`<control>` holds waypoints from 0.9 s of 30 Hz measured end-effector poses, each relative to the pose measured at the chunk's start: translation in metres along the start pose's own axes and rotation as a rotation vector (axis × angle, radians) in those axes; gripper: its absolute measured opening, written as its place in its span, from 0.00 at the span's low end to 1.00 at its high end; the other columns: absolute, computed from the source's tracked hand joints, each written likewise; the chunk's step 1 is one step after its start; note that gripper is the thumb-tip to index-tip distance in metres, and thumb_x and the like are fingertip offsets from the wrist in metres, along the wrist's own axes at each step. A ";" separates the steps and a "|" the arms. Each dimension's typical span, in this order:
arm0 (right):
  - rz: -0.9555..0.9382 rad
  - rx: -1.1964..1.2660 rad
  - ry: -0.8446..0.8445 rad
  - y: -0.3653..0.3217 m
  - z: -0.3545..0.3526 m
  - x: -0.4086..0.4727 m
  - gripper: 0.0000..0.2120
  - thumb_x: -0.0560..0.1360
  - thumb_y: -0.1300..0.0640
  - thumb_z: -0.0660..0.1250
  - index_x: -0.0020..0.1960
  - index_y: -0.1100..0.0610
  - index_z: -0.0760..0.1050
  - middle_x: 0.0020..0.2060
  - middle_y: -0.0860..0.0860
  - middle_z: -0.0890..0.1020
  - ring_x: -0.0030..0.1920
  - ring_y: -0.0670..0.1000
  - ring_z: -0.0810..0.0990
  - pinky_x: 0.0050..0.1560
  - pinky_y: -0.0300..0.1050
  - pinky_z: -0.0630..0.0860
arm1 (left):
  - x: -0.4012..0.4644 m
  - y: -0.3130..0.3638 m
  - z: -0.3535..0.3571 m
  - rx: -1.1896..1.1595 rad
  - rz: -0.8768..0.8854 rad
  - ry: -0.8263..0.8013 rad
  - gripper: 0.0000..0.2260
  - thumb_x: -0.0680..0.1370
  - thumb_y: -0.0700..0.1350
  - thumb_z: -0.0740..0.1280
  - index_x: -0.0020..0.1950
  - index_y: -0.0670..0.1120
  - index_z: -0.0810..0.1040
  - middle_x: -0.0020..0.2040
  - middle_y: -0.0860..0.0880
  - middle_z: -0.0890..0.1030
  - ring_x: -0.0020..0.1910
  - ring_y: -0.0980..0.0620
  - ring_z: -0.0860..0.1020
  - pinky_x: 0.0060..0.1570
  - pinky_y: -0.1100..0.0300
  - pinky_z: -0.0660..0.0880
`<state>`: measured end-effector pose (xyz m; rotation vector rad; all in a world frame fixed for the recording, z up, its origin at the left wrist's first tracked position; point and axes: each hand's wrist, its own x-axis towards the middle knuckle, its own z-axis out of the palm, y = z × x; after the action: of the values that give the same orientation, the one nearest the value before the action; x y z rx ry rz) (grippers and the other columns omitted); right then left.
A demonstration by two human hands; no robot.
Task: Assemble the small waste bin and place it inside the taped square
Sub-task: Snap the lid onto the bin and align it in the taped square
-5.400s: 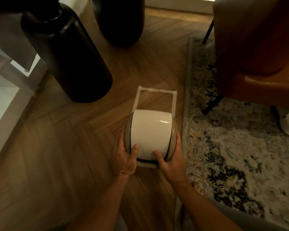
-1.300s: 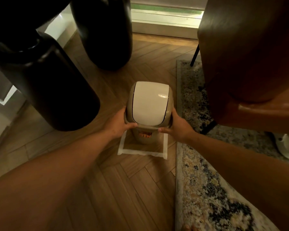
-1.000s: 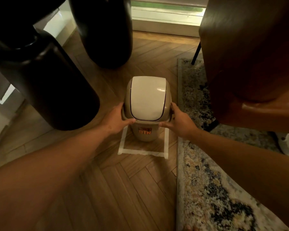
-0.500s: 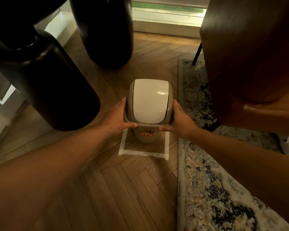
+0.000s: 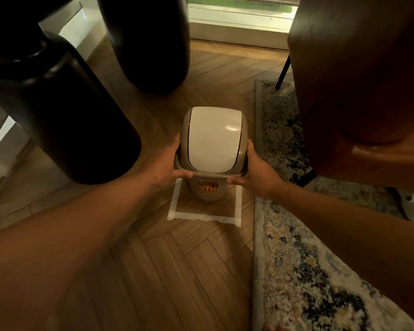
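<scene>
A small beige waste bin (image 5: 207,191) with a white swing lid (image 5: 213,138) and an orange label stands upright inside the taped square (image 5: 202,216) on the wooden floor. My left hand (image 5: 164,167) grips the lid's left rim, thumb along the front edge. My right hand (image 5: 257,174) grips the right rim the same way. The far side of the tape square is hidden behind the bin.
Two large black vases (image 5: 65,115) (image 5: 151,41) stand to the left and behind the bin. A brown leather chair (image 5: 359,80) on thin black legs looms at right, over a patterned rug (image 5: 304,271) whose edge runs beside the square. A window sill is at the back.
Since 5.4 s ago the bin moved from the near side of the tape into the square. Over the last second it shifted only slightly, with both hands staying on the lid rim.
</scene>
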<state>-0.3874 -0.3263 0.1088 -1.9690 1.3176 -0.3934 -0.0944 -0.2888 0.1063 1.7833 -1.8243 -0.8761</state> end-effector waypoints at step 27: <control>0.001 -0.014 0.043 0.002 0.000 -0.012 0.56 0.70 0.48 0.81 0.84 0.46 0.46 0.76 0.46 0.71 0.72 0.47 0.72 0.69 0.48 0.73 | -0.010 -0.006 0.003 -0.026 -0.034 0.016 0.51 0.69 0.53 0.81 0.82 0.59 0.51 0.79 0.53 0.65 0.73 0.60 0.60 0.70 0.58 0.59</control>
<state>-0.3934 -0.3158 0.1092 -1.9814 1.3510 -0.4293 -0.0915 -0.2781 0.1019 1.8050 -1.7694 -0.8915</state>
